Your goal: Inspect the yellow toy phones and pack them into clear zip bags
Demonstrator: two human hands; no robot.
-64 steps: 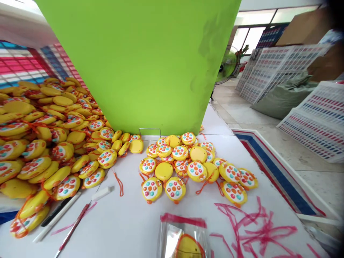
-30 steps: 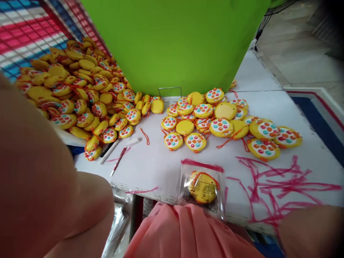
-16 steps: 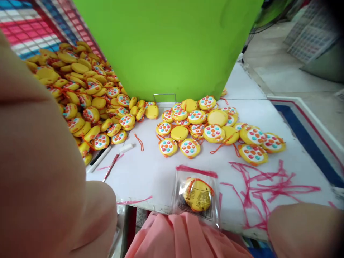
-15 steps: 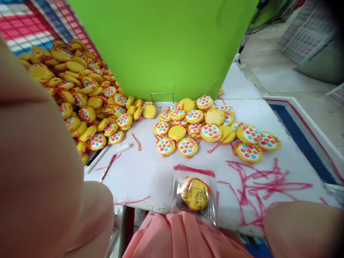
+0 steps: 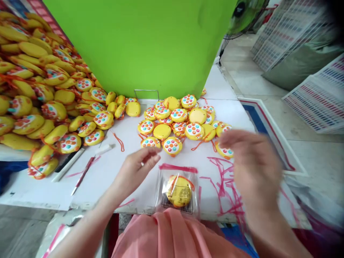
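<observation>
My left hand (image 5: 138, 168) hovers over the white tabletop, its fingers slightly bent and apart from the thumb, with nothing in it. Motion smears my right hand (image 5: 254, 168), raised above the table's right side; its grip cannot be made out. Between them at the front edge lies a clear plastic bag (image 5: 160, 191) with a pink strip along its top. Inside is a yellow animal-shaped toy (image 5: 178, 193) with an orange cord, back side up. Just beyond my hands spreads a group of similar yellow toys (image 5: 172, 146), some showing coloured dots. My right hand covers part of them.
A large heap of yellow toys (image 5: 48, 91) fills the left side. Behind stands a green panel (image 5: 145, 46). Pens (image 5: 83, 175) and a loose orange cord (image 5: 118, 142) lie at left, pink strips (image 5: 224, 182) at right. White crates (image 5: 319, 96) and a fan (image 5: 243, 16) stand beyond.
Both hands have moved from close to the camera out over the table. The view has shifted, showing more on the right. The bagged toy stays at the table's front edge.
</observation>
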